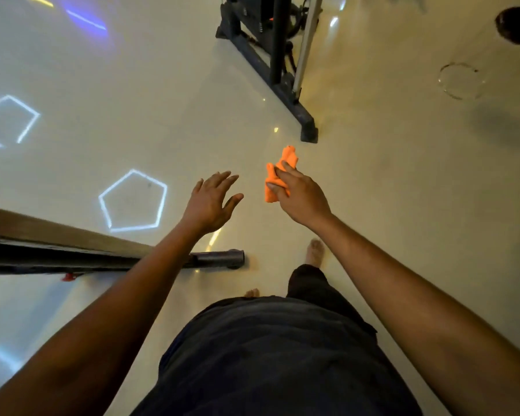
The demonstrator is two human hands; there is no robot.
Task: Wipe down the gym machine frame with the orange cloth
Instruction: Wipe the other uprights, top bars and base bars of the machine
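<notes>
The left hand [212,199] hovers empty, fingers spread wide. Just right of it, the right hand [297,196] pinches the crumpled orange cloth [278,172], its long axis running away from the person, toward the dark metal gym machine frame [282,88] standing apart on the glossy pale floor [162,100].

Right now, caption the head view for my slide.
Right hand grips orange cloth, left hand open, approaching machine frame.

Soft orange cloth [278,175], matt dark metal frame [278,85], glossy floor [162,115].
</notes>
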